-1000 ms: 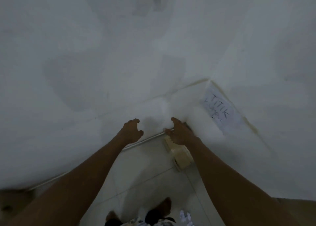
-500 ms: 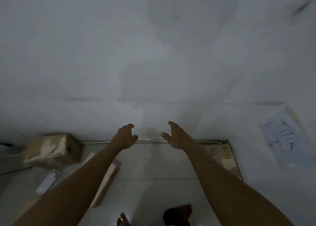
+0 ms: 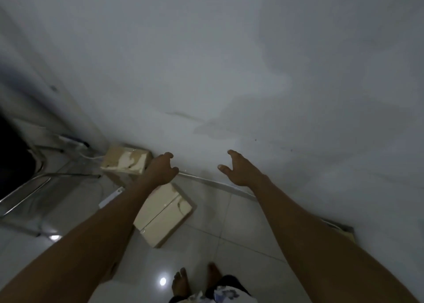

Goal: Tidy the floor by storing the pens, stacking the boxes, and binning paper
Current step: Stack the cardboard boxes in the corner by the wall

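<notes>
Cardboard near box [image 3: 164, 215] lies below the fingers of the left hand [image 3: 161, 169], loosely curled and empty — right hand [image 3: 238, 170] likewise. Beyond, the far box [image 3: 125, 162] sits just left of those fingertips; its torn, peeling face might rip when gripped.

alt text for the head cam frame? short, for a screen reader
The left hand, loosely curled, and the right hand, spread open, reach forward empty over a tiled floor. A taped cardboard box lies below the left forearm, a second box against the white wall. Metal chair legs stand at left.
</notes>
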